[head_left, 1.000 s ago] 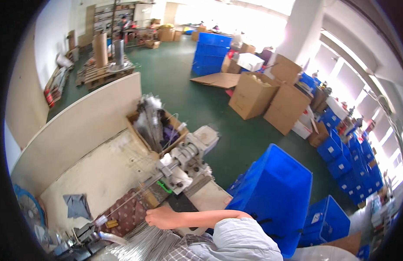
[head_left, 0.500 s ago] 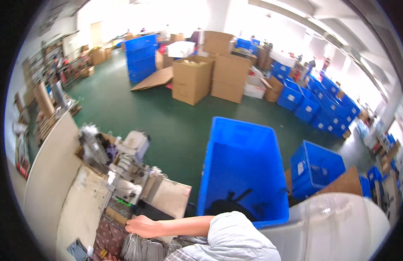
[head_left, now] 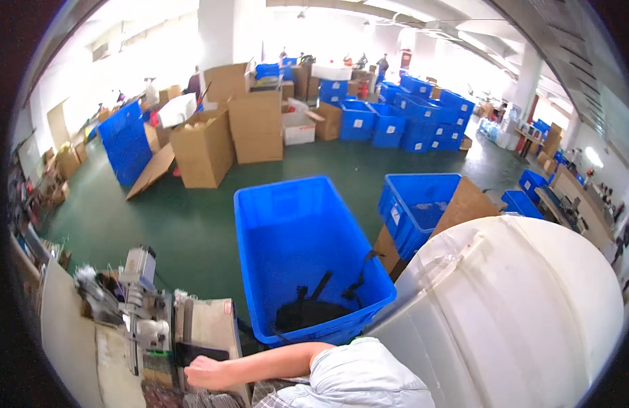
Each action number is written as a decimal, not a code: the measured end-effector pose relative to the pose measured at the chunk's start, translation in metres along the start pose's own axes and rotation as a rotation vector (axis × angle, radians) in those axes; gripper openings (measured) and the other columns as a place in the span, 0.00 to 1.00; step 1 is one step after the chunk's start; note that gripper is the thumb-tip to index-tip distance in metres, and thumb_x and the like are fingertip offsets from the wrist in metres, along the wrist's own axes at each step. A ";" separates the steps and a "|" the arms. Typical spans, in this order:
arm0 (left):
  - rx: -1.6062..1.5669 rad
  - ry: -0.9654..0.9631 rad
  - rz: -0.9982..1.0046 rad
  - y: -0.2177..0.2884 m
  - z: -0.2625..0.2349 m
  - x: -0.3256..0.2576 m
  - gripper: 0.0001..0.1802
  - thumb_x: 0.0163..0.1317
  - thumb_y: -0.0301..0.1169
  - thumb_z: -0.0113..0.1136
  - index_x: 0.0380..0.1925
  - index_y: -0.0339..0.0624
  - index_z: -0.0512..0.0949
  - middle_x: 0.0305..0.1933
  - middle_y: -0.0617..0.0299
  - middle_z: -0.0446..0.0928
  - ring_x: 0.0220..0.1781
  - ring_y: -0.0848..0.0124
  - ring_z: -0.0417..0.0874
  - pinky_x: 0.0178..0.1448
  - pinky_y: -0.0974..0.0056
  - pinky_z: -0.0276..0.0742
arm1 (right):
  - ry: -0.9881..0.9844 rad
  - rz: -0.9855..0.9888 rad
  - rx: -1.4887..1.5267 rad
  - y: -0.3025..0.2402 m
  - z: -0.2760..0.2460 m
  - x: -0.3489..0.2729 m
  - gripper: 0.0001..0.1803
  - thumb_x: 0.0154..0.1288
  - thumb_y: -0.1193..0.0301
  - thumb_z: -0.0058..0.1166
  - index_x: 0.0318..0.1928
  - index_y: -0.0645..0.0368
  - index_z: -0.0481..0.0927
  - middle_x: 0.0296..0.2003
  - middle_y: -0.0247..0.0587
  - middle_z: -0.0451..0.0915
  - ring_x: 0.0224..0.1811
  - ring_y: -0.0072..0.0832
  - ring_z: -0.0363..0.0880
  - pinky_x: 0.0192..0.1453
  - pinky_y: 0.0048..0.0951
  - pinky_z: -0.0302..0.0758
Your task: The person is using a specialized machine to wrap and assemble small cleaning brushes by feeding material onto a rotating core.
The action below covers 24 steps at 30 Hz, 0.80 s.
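My right hand (head_left: 204, 372) reaches left across the lower part of the view, out of a pale grey sleeve. Its fingers are curled closed; what they hold, if anything, is hidden. Just beyond it, a black flat piece (head_left: 199, 353) rests at the edge of a pale board (head_left: 212, 323). A sewing-type machine (head_left: 139, 292) with a white body stands at the left of the hand. Below the hand, a bundle of thin grey strips (head_left: 216, 400) is cut off by the lower edge. My left hand is out of view.
A large blue bin (head_left: 287, 251) holding black strapped items (head_left: 314, 314) stands ahead. A smaller blue bin (head_left: 403, 214) and a big white rounded surface (head_left: 504, 313) are at the right. Cardboard boxes (head_left: 205, 153) and stacked blue crates (head_left: 430, 122) stand farther back.
The view has turned to the right, so the bins and boxes appear farther left. My right hand stays closed beside the machine. Fingertips at the lower left edge have gone out of view.
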<state>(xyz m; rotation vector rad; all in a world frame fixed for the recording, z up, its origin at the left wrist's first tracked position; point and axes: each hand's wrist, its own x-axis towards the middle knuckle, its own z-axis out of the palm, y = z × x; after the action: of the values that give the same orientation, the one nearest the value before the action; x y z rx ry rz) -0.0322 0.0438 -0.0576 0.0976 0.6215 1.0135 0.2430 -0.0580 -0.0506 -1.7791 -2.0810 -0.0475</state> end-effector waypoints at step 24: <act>0.970 -0.193 0.658 -0.053 0.085 -0.099 0.07 0.61 0.29 0.55 0.33 0.36 0.76 0.29 0.59 0.79 0.27 0.71 0.78 0.35 0.69 0.75 | -0.348 -0.029 0.082 -0.004 -0.052 -0.009 0.06 0.54 0.74 0.48 0.34 0.60 0.74 0.31 0.48 0.73 0.35 0.46 0.77 0.38 0.44 0.74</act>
<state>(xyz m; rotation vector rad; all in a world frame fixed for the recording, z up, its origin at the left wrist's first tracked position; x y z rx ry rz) 0.0160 -0.0482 0.0373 1.3068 0.8812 1.2204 0.2543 -0.0818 -0.0051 -1.8108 -2.3052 0.3590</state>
